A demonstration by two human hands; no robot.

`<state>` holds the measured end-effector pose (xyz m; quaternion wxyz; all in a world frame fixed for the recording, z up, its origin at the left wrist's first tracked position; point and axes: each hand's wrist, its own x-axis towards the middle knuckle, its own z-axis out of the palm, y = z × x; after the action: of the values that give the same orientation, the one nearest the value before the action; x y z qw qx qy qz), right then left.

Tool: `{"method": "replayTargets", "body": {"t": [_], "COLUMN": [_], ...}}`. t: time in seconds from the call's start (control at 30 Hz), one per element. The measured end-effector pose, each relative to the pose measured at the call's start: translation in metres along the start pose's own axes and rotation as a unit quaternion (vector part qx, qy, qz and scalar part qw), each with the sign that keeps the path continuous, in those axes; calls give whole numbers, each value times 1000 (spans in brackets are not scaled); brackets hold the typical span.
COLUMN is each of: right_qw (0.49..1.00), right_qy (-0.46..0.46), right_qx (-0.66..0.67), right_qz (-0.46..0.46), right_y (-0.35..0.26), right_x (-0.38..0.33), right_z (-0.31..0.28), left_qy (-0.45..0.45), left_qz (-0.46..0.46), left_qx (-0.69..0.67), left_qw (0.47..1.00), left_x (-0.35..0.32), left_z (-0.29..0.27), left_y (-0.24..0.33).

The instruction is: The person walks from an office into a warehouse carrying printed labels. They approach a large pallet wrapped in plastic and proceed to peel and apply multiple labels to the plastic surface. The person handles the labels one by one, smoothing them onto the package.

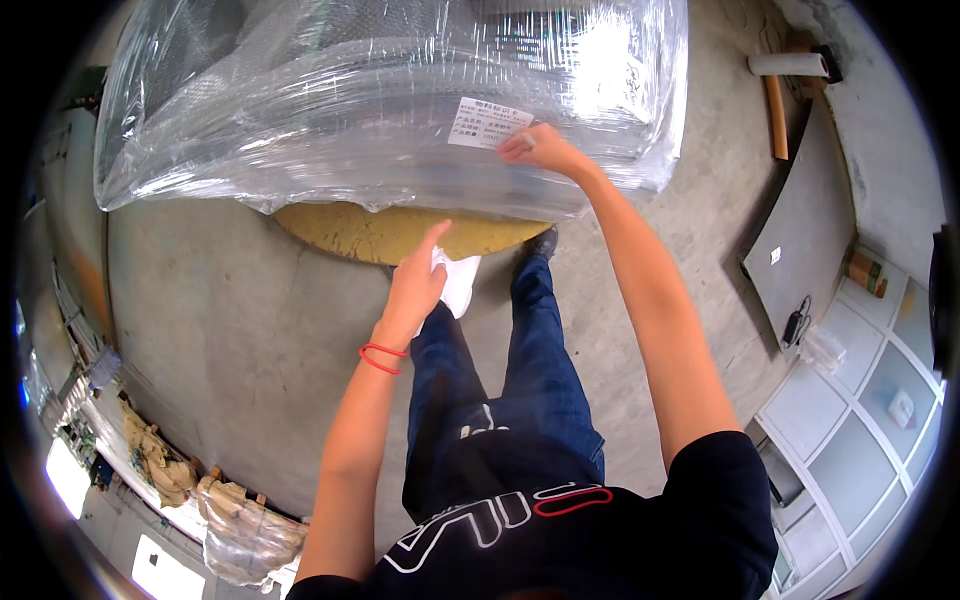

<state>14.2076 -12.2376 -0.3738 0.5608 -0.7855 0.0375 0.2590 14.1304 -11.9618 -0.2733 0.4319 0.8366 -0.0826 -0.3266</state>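
Observation:
A large bundle (330,150) wrapped in clear stretch film and bubble wrap fills the top of the view. On its front sits a white printed label (485,122). My right hand (545,150) reaches over to the label's lower right corner, fingers stretched out against the film, holding nothing. Below the bundle's edge, my left hand (415,285) has its index finger extended. Its other fingers are closed on a crumpled white sheet (459,284), paper or backing by its look, which hangs beside my leg. A red cord circles my left wrist.
Beneath the bundle a rounded yellow base (400,232) sticks out near my feet. A dark board (805,230) leans at the right, by a white roll (788,65). A white-framed glazed partition (850,450) stands lower right. Wrapped goods (245,525) lie lower left.

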Motion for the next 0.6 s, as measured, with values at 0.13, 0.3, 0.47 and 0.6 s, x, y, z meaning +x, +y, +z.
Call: {"method": "replayTargets", "body": {"t": [0.13,0.3,0.47,0.6], "right_qw": [992,975,961,984], "right_qy": [105,105,142,119], "right_qx": [-24,-146,-128,-61], "right_qz": [61,-132,-198,-121], "right_y": [-5,-38,-38,-43], "right_x": [-27,-22,19,24], "right_z": [15,60,81,75], "left_qy": [17,26,32,26], "left_qz": [-47,-52,-52,-88], "left_qx": [-20,-29,-33,-47], "left_qw": [999,998,998,995], "left_x": [-4,-10,-18,-25], "left_z": [-11,-17,-17,-22], "left_y": [4,6,1,-5]}}
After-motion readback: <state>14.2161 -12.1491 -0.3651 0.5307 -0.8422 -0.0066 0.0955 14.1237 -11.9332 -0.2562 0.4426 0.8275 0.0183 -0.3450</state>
